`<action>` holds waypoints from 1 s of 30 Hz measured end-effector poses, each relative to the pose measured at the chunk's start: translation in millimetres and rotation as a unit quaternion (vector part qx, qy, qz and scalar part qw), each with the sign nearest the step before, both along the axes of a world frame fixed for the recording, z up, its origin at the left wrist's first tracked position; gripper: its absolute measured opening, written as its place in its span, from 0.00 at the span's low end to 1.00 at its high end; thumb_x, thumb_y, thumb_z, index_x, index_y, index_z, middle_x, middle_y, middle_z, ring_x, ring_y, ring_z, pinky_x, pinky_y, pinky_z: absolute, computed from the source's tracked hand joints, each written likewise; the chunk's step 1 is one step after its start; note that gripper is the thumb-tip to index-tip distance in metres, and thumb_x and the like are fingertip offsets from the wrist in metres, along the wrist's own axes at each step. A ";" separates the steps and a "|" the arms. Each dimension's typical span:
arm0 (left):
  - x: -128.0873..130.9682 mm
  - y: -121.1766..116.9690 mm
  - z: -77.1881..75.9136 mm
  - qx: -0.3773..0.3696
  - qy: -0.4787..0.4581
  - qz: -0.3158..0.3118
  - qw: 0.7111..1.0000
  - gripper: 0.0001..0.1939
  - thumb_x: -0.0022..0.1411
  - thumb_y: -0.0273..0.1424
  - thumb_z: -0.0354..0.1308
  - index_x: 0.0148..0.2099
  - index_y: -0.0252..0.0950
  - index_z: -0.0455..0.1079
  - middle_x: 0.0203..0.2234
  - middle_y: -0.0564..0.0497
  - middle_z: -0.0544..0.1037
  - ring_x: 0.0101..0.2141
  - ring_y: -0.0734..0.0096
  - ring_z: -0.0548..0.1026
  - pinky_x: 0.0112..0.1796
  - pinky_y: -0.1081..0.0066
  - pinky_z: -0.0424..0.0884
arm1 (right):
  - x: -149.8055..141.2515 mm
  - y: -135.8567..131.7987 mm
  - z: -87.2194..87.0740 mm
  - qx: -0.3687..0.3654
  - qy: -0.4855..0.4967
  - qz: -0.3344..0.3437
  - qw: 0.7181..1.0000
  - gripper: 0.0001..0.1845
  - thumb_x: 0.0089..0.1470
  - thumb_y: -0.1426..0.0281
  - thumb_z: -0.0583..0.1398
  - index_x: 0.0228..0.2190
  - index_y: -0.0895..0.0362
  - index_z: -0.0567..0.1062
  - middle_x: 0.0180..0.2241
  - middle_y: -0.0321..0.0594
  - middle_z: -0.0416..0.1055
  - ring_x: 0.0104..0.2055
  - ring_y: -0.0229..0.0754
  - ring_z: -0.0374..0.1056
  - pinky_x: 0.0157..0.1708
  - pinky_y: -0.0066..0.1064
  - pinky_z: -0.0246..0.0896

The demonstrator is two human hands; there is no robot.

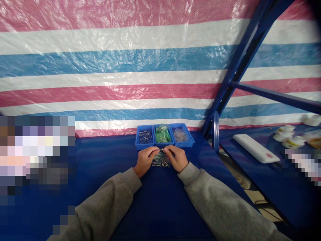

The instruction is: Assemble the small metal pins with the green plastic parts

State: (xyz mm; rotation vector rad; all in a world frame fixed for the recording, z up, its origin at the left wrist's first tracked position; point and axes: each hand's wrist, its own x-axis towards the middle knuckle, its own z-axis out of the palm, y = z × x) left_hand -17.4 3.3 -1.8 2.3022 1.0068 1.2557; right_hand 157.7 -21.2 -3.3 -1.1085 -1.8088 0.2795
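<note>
Striped sheeting [112, 62] | blue trays [143, 146] beyond | metal pile [161, 163] beneath | left hand [145, 161], right hand [178, 158]: grips pinching metal piece [162, 150]

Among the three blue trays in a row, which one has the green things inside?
The middle tray, between the other two. Only its contents look green; the left tray holds slim metal pieces, the right tray pale, greyish things.
</note>
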 end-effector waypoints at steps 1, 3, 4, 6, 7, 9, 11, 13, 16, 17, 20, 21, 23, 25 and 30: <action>0.0 0.0 0.4 0.003 0.001 0.003 1.000 0.10 0.62 0.33 0.50 0.37 0.34 0.71 0.28 0.50 0.77 0.28 0.74 0.74 0.32 0.76 0.69 | 0.2 0.0 0.1 -0.004 -0.004 -0.002 1.000 0.16 0.60 0.65 0.48 0.27 0.57 0.70 0.24 0.39 0.70 0.27 0.37 0.66 0.30 0.27 0.59; 0.0 -0.7 1.6 0.006 0.009 0.007 1.000 0.11 0.62 0.33 0.50 0.35 0.34 0.71 0.25 0.51 0.76 0.25 0.75 0.72 0.29 0.77 0.68 | 0.2 0.0 0.0 -0.012 -0.013 -0.003 1.000 0.17 0.60 0.64 0.47 0.26 0.57 0.70 0.22 0.38 0.69 0.26 0.37 0.65 0.29 0.26 0.58; 0.0 -1.3 2.5 0.010 0.013 0.007 1.000 0.11 0.62 0.33 0.50 0.34 0.33 0.71 0.24 0.52 0.75 0.24 0.76 0.71 0.29 0.77 0.67 | 0.0 0.0 0.0 -0.015 -0.017 -0.003 1.000 0.18 0.60 0.64 0.47 0.25 0.57 0.69 0.22 0.38 0.69 0.26 0.37 0.65 0.29 0.26 0.58; 0.3 -2.9 4.8 0.026 0.015 0.002 1.000 0.11 0.62 0.33 0.50 0.34 0.33 0.71 0.24 0.51 0.74 0.24 0.76 0.70 0.28 0.76 0.67 | -0.5 0.4 -0.1 -0.014 -0.020 -0.002 1.000 0.18 0.60 0.64 0.47 0.26 0.57 0.70 0.23 0.38 0.69 0.26 0.37 0.65 0.29 0.26 0.58; 0.5 -3.7 6.0 0.033 0.009 -0.003 0.999 0.10 0.62 0.33 0.50 0.34 0.33 0.71 0.25 0.50 0.75 0.25 0.76 0.70 0.29 0.76 0.67 | -0.9 0.7 -0.1 -0.013 -0.021 0.000 1.000 0.18 0.60 0.64 0.47 0.26 0.57 0.70 0.23 0.39 0.69 0.27 0.37 0.66 0.30 0.27 0.58; 0.9 -4.8 8.0 0.041 -0.011 -0.009 0.999 0.10 0.62 0.31 0.50 0.37 0.33 0.70 0.29 0.48 0.75 0.28 0.75 0.71 0.30 0.76 0.68 | -1.3 1.5 -0.4 -0.009 -0.023 0.003 1.000 0.18 0.60 0.64 0.48 0.26 0.57 0.71 0.24 0.39 0.70 0.28 0.38 0.66 0.30 0.27 0.58; 1.0 -5.1 8.6 0.040 -0.038 -0.005 0.998 0.09 0.62 0.30 0.49 0.37 0.33 0.70 0.33 0.47 0.76 0.30 0.74 0.73 0.30 0.75 0.69 | -1.3 2.4 -1.0 -0.005 -0.021 0.000 1.000 0.18 0.60 0.64 0.48 0.26 0.57 0.71 0.25 0.40 0.70 0.28 0.38 0.67 0.31 0.27 0.59; 0.7 -4.9 7.8 0.031 -0.057 0.004 0.998 0.08 0.61 0.29 0.49 0.34 0.33 0.69 0.35 0.46 0.77 0.30 0.75 0.73 0.30 0.75 0.70 | -0.8 3.3 -1.9 -0.003 -0.017 -0.007 1.000 0.17 0.59 0.64 0.49 0.27 0.57 0.72 0.25 0.39 0.70 0.28 0.38 0.66 0.30 0.27 0.59; 0.6 -5.0 5.8 0.009 -0.064 0.008 0.998 0.08 0.61 0.28 0.49 0.31 0.33 0.67 0.33 0.47 0.77 0.27 0.76 0.73 0.31 0.75 0.70 | 0.1 4.1 -3.1 -0.002 -0.016 -0.015 1.000 0.17 0.59 0.63 0.49 0.27 0.57 0.72 0.24 0.39 0.70 0.28 0.38 0.66 0.30 0.27 0.58; 0.7 -5.3 5.3 0.003 -0.062 0.008 0.998 0.07 0.61 0.28 0.49 0.32 0.33 0.67 0.32 0.48 0.77 0.27 0.76 0.73 0.31 0.75 0.71 | 0.2 4.2 -3.3 -0.001 -0.017 -0.016 1.000 0.18 0.59 0.63 0.49 0.26 0.57 0.72 0.24 0.39 0.70 0.27 0.38 0.66 0.30 0.27 0.58; 1.0 -6.6 4.0 0.003 -0.054 0.011 0.998 0.07 0.60 0.27 0.49 0.33 0.33 0.66 0.29 0.49 0.77 0.26 0.77 0.73 0.31 0.76 0.70 | 0.1 3.9 -3.1 0.000 -0.019 -0.016 1.000 0.18 0.59 0.63 0.48 0.26 0.57 0.72 0.24 0.39 0.70 0.28 0.38 0.66 0.30 0.27 0.58; 0.8 -6.9 3.4 0.009 -0.048 0.015 0.999 0.07 0.60 0.27 0.48 0.33 0.33 0.66 0.29 0.50 0.77 0.26 0.77 0.73 0.31 0.76 0.70 | 0.0 3.7 -2.9 0.000 -0.019 -0.015 1.000 0.18 0.60 0.63 0.48 0.26 0.57 0.72 0.24 0.39 0.70 0.28 0.38 0.66 0.30 0.27 0.58; 0.0 -7.1 2.0 0.029 -0.027 0.028 0.999 0.07 0.61 0.27 0.48 0.33 0.33 0.67 0.28 0.50 0.76 0.24 0.78 0.72 0.30 0.77 0.69 | -0.2 3.5 -2.5 0.000 -0.019 -0.014 1.000 0.18 0.60 0.63 0.48 0.26 0.57 0.72 0.24 0.40 0.70 0.28 0.38 0.67 0.30 0.28 0.59; -1.5 -6.5 1.4 0.055 0.002 0.042 0.998 0.08 0.61 0.28 0.48 0.33 0.34 0.68 0.27 0.51 0.76 0.22 0.80 0.70 0.28 0.78 0.68 | -0.1 3.2 -2.4 0.001 -0.017 -0.016 1.000 0.19 0.60 0.62 0.48 0.26 0.57 0.72 0.24 0.40 0.70 0.28 0.39 0.67 0.30 0.28 0.59; -9.6 0.2 14.5 0.155 0.051 0.057 0.985 0.08 0.61 0.28 0.49 0.36 0.34 0.69 0.27 0.49 0.77 0.26 0.75 0.73 0.33 0.74 0.69 | 0.3 2.9 -2.5 0.002 -0.016 -0.018 1.000 0.19 0.59 0.62 0.48 0.26 0.57 0.72 0.23 0.39 0.69 0.27 0.38 0.66 0.29 0.28 0.59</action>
